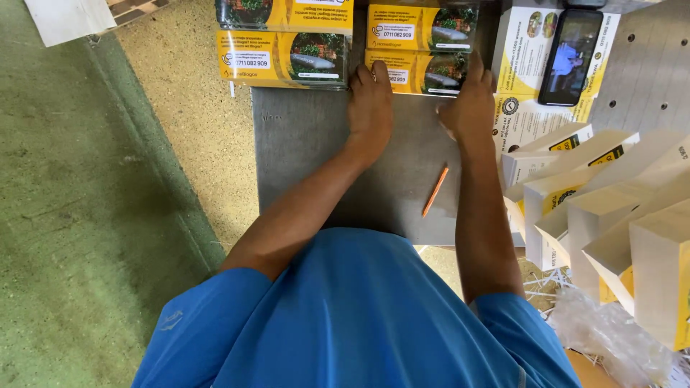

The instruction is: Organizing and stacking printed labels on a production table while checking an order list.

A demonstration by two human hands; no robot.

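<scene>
Near the top centre of the frame, the left hand [371, 108] is lying flat, fingers together, its tips touching the near edge of a yellow leaflet stack [420, 72] on the grey metal table [302, 144]. The right hand [471, 108] is pressing that stack's right corner, fingers loosely spread. An orange pencil [435, 190] is lying between the forearms. A black phone [571, 56] is resting upper right, and white-and-yellow leaflet bundles [611, 215] are crowding the right edge.

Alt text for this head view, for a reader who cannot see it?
Seen from above, a person in a blue shirt presses the left hand and right hand against a stack of yellow leaflets on a grey metal table. An orange pencil lies nearby; a phone rests at right.
</scene>
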